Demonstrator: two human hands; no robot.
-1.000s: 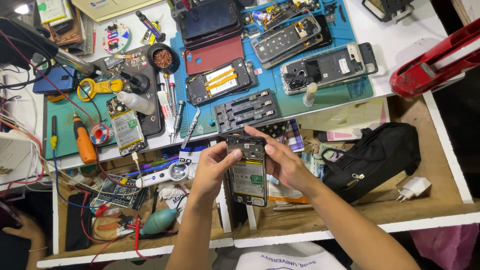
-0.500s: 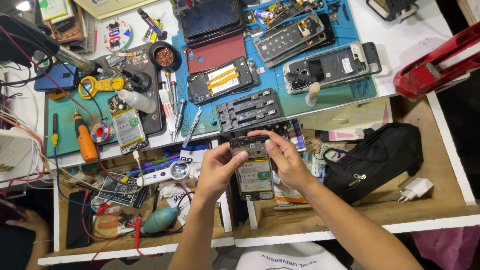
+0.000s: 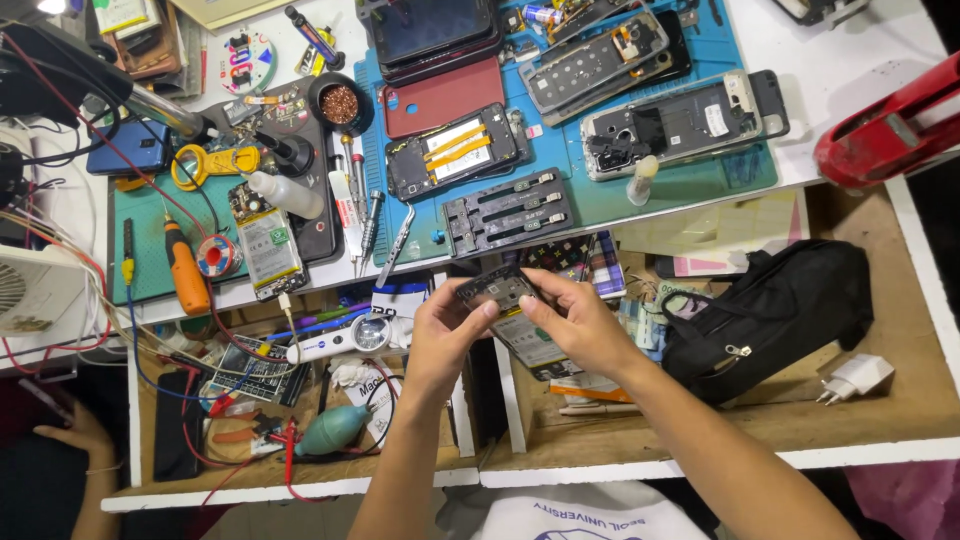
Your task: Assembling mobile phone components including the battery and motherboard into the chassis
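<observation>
Nearest the camera, the person's two hands are meeting over the open drawer space below the worktop [image 3: 850, 90], both pinching one opened phone body [image 3: 497, 289]. The left hand [image 3: 445, 335] is gripping its near left edge with thumb and fingertips, while the right hand [image 3: 575, 320] is clamping the right end from above; holding it at both ends like this is probably steadying the thin frame so it is not flexing, and tilting its inner side toward the eyes. Much of the phone is lying under the fingers, so whether a board or battery is sitting inside is hard to tell.

Just beyond, a black bag [image 3: 770, 310] is resting in the right drawer beside a white charger plug [image 3: 855, 375], and a teal rubber blower [image 3: 335, 430] is lying in the left drawer among red wires. Another person's hand [image 3: 70, 430] is showing at the lower left edge, cut off by the frame.

Farther off, a black holding jig [image 3: 510, 210] is sitting at the worktop's front edge, within easy reach. An orange screwdriver [image 3: 185, 275] is lying on a green mat, and several opened phones are spreading across the blue mat [image 3: 750, 165], seemingly parked there face down. A red object [image 3: 890, 130] at the right is partly cropped and is not identifiable.
</observation>
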